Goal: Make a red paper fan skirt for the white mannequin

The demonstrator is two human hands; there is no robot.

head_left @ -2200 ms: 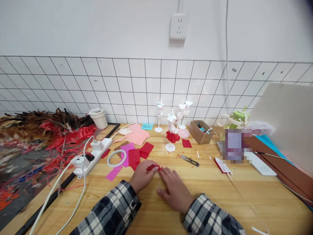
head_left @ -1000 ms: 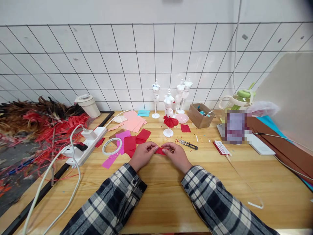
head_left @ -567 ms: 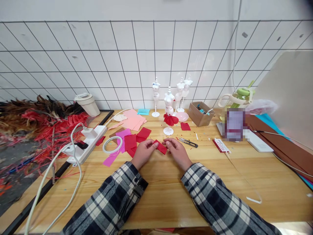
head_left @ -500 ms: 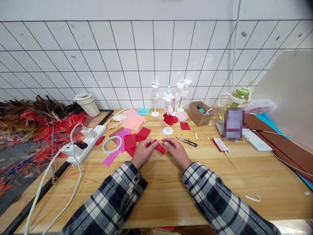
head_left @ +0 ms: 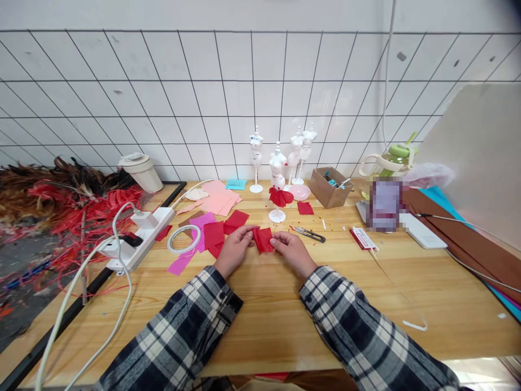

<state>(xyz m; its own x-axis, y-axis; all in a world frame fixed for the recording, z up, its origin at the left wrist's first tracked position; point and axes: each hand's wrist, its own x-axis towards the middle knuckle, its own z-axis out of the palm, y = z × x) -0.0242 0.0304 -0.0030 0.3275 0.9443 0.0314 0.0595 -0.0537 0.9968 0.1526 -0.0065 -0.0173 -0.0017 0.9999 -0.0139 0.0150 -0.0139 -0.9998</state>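
Observation:
Between my hands is a piece of red crepe paper [head_left: 264,239], creased and partly unfolded above the table. My left hand [head_left: 236,248] pinches its left side, and my right hand [head_left: 293,252] pinches its right edge. Just beyond stands a small white dress-form mannequin [head_left: 278,165] wearing a ruffled red paper skirt [head_left: 280,196]. Red paper squares [head_left: 214,234] and purple paper strips [head_left: 182,263] lie left of my left hand, partly under a roll of tape [head_left: 184,249]. Thread snips [head_left: 310,234] rest to the right of my right hand.
Several more mannequins [head_left: 256,157] stand near the tiled wall, by a pink dish [head_left: 300,192] and a cardboard box [head_left: 331,187]. On the left are a power strip [head_left: 151,234], a cup [head_left: 142,171] and feathers [head_left: 61,182]. A phone [head_left: 385,203] and jug [head_left: 396,161] stand right.
The red paper between my hands has been opened out from a narrow folded strip into a wider piece. My right hand now grips its right edge. The view has shifted slightly.

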